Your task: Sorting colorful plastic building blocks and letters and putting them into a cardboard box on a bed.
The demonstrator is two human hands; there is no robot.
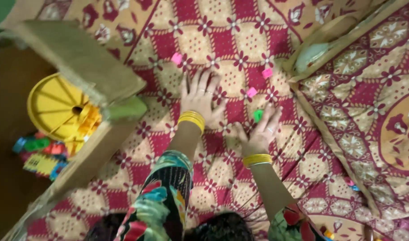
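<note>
The right hand (259, 130) lies open, fingers spread, fingertips touching a small green block (258, 115) on the patterned cloth (222, 44). The left hand (200, 94) rests flat and open just beside it. Pink blocks (251, 92) lie scattered just beyond both hands.

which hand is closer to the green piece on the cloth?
Right. The right hand has its fingertips touching the green piece; the left hand lies flat on the patterned cloth, apart to its left.

Patterned red bedspread (231, 40), pink blocks (176, 58), green block (258, 115)
</note>
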